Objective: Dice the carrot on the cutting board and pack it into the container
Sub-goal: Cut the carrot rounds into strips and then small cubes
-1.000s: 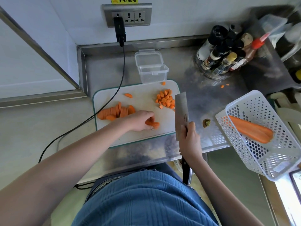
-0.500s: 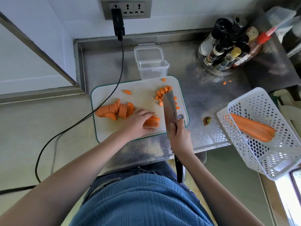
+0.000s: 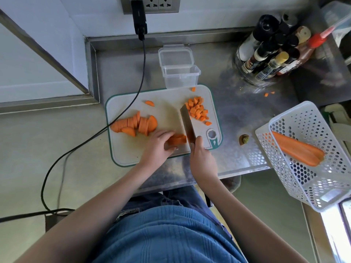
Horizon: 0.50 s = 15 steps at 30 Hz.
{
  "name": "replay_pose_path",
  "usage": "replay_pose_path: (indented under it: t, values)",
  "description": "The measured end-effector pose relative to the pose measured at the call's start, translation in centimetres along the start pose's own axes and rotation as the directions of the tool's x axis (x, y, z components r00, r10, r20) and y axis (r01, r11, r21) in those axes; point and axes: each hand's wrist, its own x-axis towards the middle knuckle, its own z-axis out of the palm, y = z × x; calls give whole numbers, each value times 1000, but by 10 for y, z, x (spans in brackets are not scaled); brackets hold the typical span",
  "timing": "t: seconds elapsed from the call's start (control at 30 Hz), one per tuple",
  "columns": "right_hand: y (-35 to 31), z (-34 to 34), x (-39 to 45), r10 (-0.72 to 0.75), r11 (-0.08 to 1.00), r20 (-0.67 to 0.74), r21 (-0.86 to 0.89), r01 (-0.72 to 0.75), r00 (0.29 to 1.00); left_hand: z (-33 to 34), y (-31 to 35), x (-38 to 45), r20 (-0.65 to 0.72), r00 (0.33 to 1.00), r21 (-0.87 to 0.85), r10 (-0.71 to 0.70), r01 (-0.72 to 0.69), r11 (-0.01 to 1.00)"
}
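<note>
**Knife back over the board, blade set against the held slices**

Head view: a second ago the right hand (image 3: 202,158) held the knife (image 3: 187,123) off the board's right edge; now the blade lies over the board (image 3: 167,111), its edge right beside the small stack of slices (image 3: 177,139) that the left hand (image 3: 158,147) holds with curled fingers. The right hand's fingers are wrapped round the knife handle. The left hand has barely moved. This looks like the start of another dicing pass. Diced cubes (image 3: 197,110) sit at the blade's far right, a row of uncut slices (image 3: 135,123) waits at left, and the container (image 3: 179,71) behind the board shows no carrot inside, so packing is not begun.
</note>
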Motion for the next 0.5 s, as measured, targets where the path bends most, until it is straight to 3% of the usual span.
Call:
replay_pose_path:
  t: [0.2, 0.5]
  values:
    - [-7, 1, 4, -45, 997, 23, -54, 46, 999, -1, 2, -2, -37, 999, -26, -16, 15, 1000]
    - [-3, -10, 0, -98, 995, -55, -28, 97, 994, -1, 7, -2, -28, 1000, -71, -8, 6, 997]
